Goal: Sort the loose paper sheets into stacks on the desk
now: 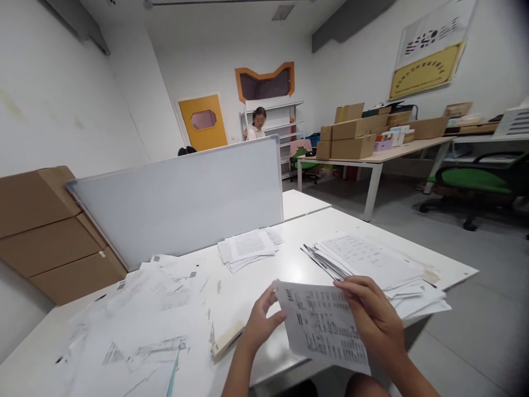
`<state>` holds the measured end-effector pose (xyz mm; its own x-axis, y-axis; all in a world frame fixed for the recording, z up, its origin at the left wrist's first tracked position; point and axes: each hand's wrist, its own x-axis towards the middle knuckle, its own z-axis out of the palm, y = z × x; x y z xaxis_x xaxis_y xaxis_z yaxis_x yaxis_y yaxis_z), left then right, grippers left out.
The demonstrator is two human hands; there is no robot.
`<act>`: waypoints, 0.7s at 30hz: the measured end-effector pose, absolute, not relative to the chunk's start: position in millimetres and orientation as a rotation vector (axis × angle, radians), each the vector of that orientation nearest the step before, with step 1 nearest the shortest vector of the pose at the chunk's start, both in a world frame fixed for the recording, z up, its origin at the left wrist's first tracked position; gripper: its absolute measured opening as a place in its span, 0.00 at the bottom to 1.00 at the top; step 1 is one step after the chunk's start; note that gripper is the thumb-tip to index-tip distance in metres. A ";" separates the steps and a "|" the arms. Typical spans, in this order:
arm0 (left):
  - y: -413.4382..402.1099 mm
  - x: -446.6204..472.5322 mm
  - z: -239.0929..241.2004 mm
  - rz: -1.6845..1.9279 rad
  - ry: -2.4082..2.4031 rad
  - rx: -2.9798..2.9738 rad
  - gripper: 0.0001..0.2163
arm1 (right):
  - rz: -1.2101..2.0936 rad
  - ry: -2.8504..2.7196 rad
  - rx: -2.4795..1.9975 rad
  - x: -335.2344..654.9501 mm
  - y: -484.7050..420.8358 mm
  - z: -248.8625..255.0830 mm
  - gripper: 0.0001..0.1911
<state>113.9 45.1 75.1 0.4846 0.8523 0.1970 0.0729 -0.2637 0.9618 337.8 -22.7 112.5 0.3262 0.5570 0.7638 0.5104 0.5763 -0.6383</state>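
A printed sheet of paper [320,322], covered with small dark text, is held tilted over the table's front edge. My right hand [374,320] pinches its upper right edge between thumb and fingers. At the sheet's left edge is my left hand [262,322], its fingertips reaching behind the upper corner and the thumb at the near side. Just beyond my right hand lies a thick stack of papers [372,259], its left edges dark and uneven. A smaller pile of printed sheets [250,247] rests near the board.
Loose drawings [165,309] cover the white table's left side, with a teal pointed object [173,375] on them. A small beige block [227,342] lies near my left forearm. A whiteboard [182,198] stands behind. Cardboard boxes [53,237] are stacked left. A person [257,127] is beyond.
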 end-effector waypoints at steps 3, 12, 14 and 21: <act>45.1 110.5 79.0 0.972 0.759 1.604 0.22 | 0.015 -1.266 -0.916 325.4 -13.5 105.5 0.10; 19.8 98.2 38.3 1.209 0.982 1.460 0.22 | 0.917 -1.138 -1.180 309.3 5.2 23.9 0.19; 20.2 95.0 38.8 1.186 0.954 1.475 0.22 | 0.966 -1.053 -1.136 311.6 4.0 28.7 0.19; 22.7 99.7 30.4 1.069 1.004 1.529 0.22 | 0.924 -0.796 -1.034 300.0 2.9 22.7 0.18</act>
